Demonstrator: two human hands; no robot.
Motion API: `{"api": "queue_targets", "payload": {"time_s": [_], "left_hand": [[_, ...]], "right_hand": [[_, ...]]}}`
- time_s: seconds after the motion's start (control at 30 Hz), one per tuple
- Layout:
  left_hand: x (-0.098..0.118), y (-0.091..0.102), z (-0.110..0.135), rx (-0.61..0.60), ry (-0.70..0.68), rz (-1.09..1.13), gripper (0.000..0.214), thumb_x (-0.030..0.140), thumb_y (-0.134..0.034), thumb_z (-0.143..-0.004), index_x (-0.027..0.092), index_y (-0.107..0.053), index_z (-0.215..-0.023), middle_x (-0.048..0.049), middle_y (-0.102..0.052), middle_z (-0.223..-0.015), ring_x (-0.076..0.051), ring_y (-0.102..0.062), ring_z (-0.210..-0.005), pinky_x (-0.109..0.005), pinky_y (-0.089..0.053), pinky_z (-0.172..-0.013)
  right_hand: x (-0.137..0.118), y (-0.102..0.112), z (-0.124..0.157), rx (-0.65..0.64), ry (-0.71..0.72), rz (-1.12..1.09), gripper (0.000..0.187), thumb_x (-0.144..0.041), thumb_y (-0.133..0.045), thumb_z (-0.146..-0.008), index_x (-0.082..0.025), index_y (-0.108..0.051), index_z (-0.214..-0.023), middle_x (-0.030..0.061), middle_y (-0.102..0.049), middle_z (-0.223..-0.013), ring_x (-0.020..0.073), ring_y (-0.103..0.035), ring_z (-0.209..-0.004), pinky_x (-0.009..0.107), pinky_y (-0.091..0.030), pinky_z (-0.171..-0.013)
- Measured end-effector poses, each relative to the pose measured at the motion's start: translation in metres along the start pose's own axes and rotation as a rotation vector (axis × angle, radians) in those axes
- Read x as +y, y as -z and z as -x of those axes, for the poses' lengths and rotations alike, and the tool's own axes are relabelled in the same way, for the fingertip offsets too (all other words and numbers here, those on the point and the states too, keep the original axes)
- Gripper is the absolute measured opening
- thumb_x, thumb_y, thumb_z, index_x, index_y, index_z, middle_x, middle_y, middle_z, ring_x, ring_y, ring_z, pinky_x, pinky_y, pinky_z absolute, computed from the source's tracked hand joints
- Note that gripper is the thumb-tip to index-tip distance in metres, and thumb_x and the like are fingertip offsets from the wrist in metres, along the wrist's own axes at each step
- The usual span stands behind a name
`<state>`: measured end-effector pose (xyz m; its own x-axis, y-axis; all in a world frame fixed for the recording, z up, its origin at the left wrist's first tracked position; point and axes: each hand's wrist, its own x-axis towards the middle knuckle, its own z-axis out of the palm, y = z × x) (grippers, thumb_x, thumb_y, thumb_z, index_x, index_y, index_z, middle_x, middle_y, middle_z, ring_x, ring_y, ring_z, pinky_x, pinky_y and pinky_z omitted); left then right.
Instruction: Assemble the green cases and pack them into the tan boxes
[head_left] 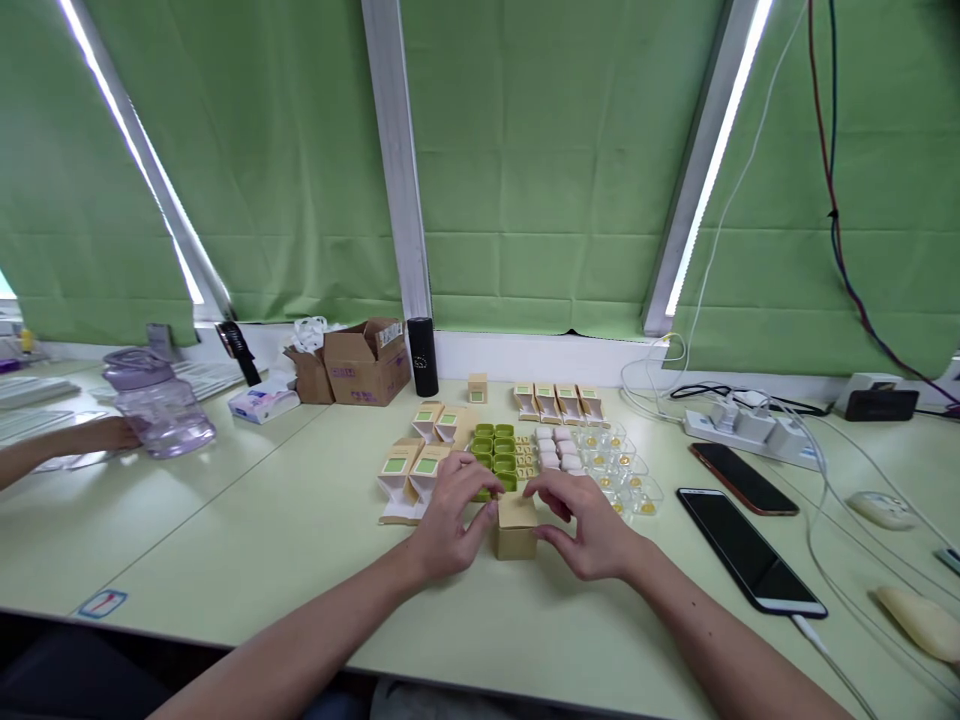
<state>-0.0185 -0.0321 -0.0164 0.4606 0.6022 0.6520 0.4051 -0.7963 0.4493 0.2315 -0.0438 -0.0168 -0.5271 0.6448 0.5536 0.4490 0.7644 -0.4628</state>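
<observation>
A small tan cardboard box (517, 541) stands upright on the table in front of me, its top flap down or nearly so. My left hand (456, 510) grips its left side near the top edge, thumb and fingers bent. On the opposite side my right hand (585, 518) pinches the box with thumb and forefinger. Just beyond are green square cups (504, 446), small tan pieces (525, 458), whitish-pink blocks (559, 447) and clear plastic cups (622, 465) with yellow bits inside. Unfolded boxes with green labels (401, 460) lie to the left. Whatever the held box contains is hidden.
Another closed box (477, 387) and a row of part-open boxes (559, 402) stand farther back. A black tumbler (423, 357) and a brown carton (367, 362) are near the wall. Phones (750, 550) and a power strip (750, 430) lie right. Another person's hand (112, 434) is beside a purple jug (161, 405).
</observation>
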Motion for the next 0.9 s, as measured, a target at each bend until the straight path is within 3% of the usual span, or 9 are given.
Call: {"api": "queue_targets", "payload": {"time_s": [0.23, 0.43, 0.67, 0.8, 0.9], "left_hand": [[0.0, -0.003, 0.0, 0.026, 0.054, -0.04, 0.014, 0.026, -0.055, -0.097, 0.023, -0.067, -0.104, -0.0092, -0.07, -0.103, -0.031, -0.055, -0.112, -0.048, -0.043, -0.1], [-0.002, -0.002, 0.002, 0.07, -0.008, -0.026, 0.012, 0.022, -0.052, -0.098, 0.022, -0.064, -0.096, -0.0071, -0.069, -0.087, -0.029, -0.057, -0.101, -0.047, -0.042, -0.094], [-0.001, -0.003, 0.0, 0.073, 0.015, -0.086, 0.012, 0.017, -0.054, -0.093, 0.022, -0.064, -0.096, -0.0073, -0.071, -0.093, -0.031, -0.056, -0.105, -0.048, -0.043, -0.097], [0.0, -0.004, 0.001, 0.07, 0.016, -0.101, 0.019, 0.016, -0.054, -0.092, 0.022, -0.067, -0.105, -0.0089, -0.073, -0.102, -0.032, -0.055, -0.112, -0.049, -0.043, -0.098], [-0.001, -0.003, 0.003, 0.084, 0.007, -0.074, 0.017, 0.016, -0.052, -0.093, 0.022, -0.067, -0.1, -0.0084, -0.071, -0.099, -0.03, -0.056, -0.111, -0.049, -0.044, -0.098]], "right_hand": [[0.006, 0.004, 0.001, -0.057, -0.043, 0.05, 0.056, -0.021, -0.071, -0.08, -0.027, -0.054, -0.133, -0.0012, -0.061, -0.082, 0.0192, -0.053, -0.067, 0.031, -0.032, -0.065], [0.013, 0.007, -0.001, -0.005, -0.081, 0.146, 0.05, -0.013, -0.059, -0.082, -0.026, -0.053, -0.13, -0.0012, -0.06, -0.08, 0.0192, -0.052, -0.066, 0.03, -0.029, -0.063], [0.003, 0.009, 0.002, -0.062, -0.025, 0.086, 0.047, -0.026, -0.068, -0.085, -0.025, -0.054, -0.129, -0.0036, -0.057, -0.076, 0.0176, -0.05, -0.064, 0.031, -0.032, -0.066], [0.001, 0.008, 0.001, -0.116, -0.029, 0.13, 0.051, -0.026, -0.068, -0.084, -0.024, -0.051, -0.132, -0.0039, -0.057, -0.076, 0.017, -0.048, -0.063, 0.03, -0.029, -0.065], [0.003, 0.008, 0.0, -0.124, -0.036, 0.161, 0.051, -0.02, -0.064, -0.082, -0.023, -0.05, -0.131, -0.0039, -0.057, -0.076, 0.0172, -0.049, -0.065, 0.029, -0.029, -0.064]]}}
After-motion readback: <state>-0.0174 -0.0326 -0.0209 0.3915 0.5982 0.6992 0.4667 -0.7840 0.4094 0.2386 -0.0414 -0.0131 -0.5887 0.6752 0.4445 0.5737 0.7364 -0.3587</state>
